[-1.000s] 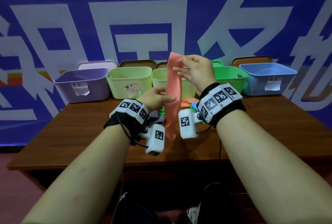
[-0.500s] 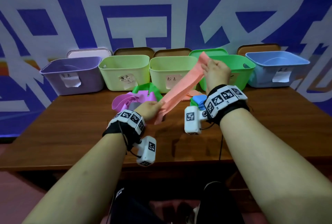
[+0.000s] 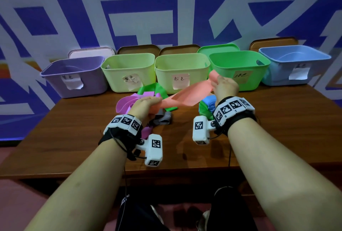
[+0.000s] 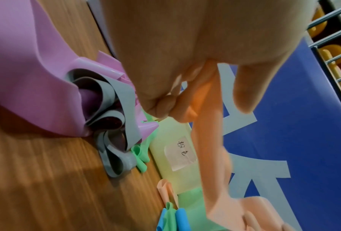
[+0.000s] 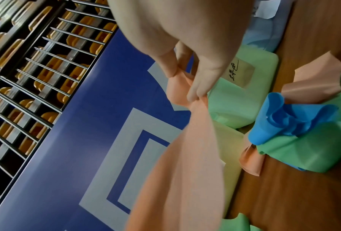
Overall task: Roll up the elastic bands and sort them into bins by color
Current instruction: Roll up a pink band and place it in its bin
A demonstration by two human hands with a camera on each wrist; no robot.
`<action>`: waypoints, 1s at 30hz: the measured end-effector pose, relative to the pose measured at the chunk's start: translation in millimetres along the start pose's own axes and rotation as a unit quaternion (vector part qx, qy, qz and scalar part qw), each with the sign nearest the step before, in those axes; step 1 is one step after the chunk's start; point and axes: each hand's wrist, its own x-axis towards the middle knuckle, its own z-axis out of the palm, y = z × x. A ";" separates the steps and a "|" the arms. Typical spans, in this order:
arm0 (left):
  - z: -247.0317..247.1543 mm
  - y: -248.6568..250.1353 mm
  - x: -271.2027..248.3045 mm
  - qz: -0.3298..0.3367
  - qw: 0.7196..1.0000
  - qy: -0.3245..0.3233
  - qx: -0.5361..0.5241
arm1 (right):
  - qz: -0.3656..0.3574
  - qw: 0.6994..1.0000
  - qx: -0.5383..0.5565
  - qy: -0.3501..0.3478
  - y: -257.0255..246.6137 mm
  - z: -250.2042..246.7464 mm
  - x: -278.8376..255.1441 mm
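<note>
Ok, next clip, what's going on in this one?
A person holds a salmon-pink elastic band stretched above the wooden table, the left hand gripping one end and the right hand pinching the other. It is not rolled yet. Purple, grey, green and blue bands lie loose below, in front of five labelled bins.

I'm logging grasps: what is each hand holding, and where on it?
Both hold the salmon-pink band: left hand grips its lower end, right hand pinches its upper end.
</note>
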 end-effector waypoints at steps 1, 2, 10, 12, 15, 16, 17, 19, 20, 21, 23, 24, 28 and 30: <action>0.4 0.7 1.1 -0.012 1.000 0.014 -0.002 | 0.005 1.000 0.009 -0.004 1.9 0.9 -0.5; 1.3 2.2 1.5 -0.022 0.999 0.027 -0.018 | 0.008 1.000 0.009 -0.007 3.2 1.2 -0.4; -5.1 11.5 1.4 0.039 0.997 0.042 0.043 | -0.001 0.996 -0.078 0.039 3.1 -7.8 2.7; -9.1 8.6 4.2 0.062 0.994 0.052 0.079 | 0.001 0.995 -0.097 0.037 4.8 -12.4 0.5; -10.5 5.7 4.3 0.117 0.966 0.104 0.206 | 0.001 0.993 -0.111 0.043 5.4 -17.8 -2.0; -9.6 5.6 2.7 0.133 0.951 0.125 0.251 | 0.000 0.993 -0.109 0.045 6.0 -17.7 -2.6; -7.8 5.9 0.6 0.145 0.935 0.145 0.290 | 0.000 0.993 -0.108 0.046 6.1 -17.3 -3.9; -4.2 5.8 -1.3 0.166 0.909 0.175 0.338 | -0.004 0.993 -0.109 0.044 6.7 -15.6 -4.9; -2.4 6.4 -1.8 0.179 0.901 0.182 0.352 | -0.007 0.993 -0.110 0.043 6.7 -14.9 -4.5; -0.4 6.9 -2.0 0.188 0.895 0.182 0.361 | -0.006 0.993 -0.109 0.041 6.2 -14.3 -4.3; 1.9 7.1 -1.5 0.185 0.896 0.164 0.370 | -0.002 0.994 -0.104 0.035 5.6 -13.9 -3.4; 2.2 6.1 -0.1 0.178 0.900 0.151 0.368 | 0.000 0.994 -0.104 0.033 6.7 -14.0 -1.8; 0.3 4.6 1.4 0.164 0.950 0.086 0.250 | 0.009 0.995 -0.100 0.028 10.8 -16.2 2.3; -0.7 6.5 1.0 0.146 0.974 0.065 0.161 | 0.012 0.994 -0.103 0.023 13.3 -16.7 3.1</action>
